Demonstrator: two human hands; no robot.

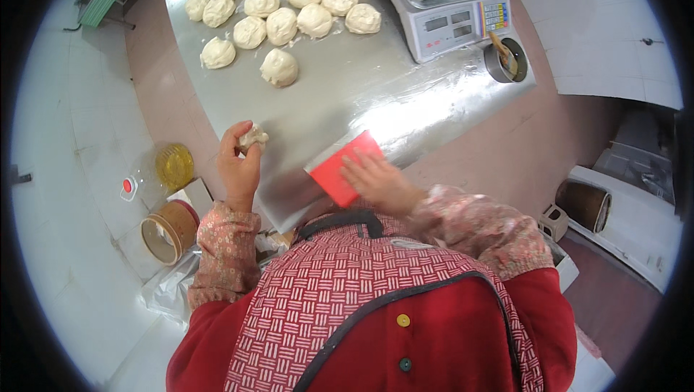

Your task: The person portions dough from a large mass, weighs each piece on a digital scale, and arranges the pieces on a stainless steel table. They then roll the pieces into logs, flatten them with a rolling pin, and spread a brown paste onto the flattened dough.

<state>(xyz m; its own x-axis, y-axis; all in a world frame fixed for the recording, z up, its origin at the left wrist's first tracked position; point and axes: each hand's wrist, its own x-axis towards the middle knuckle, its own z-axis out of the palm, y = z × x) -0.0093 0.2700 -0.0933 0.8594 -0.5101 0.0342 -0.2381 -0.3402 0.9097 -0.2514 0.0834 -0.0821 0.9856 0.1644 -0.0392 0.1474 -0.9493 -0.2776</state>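
Note:
A small lump of dough (254, 138) sits between the thumb and fingers of my left hand (238, 161), held over the left edge of the steel table (331, 96). My right hand (379, 182) lies on a red dough scraper (347, 168), fingers spread across its face. The scraper's pale straight edge points away from me towards the tabletop; whether it touches the metal is unclear. Beyond my hands, one round dough piece (279, 68) stands nearest to me, in front of several others (282, 26) grouped at the far left of the table.
A digital scale (450, 29) with a flat metal pan stands at the table's far right. Beside it, a metal bowl (492, 61) holds a brush (504, 53) and some liquid. On the floor at left are an oil jug (174, 166) and a round brown tub (171, 232).

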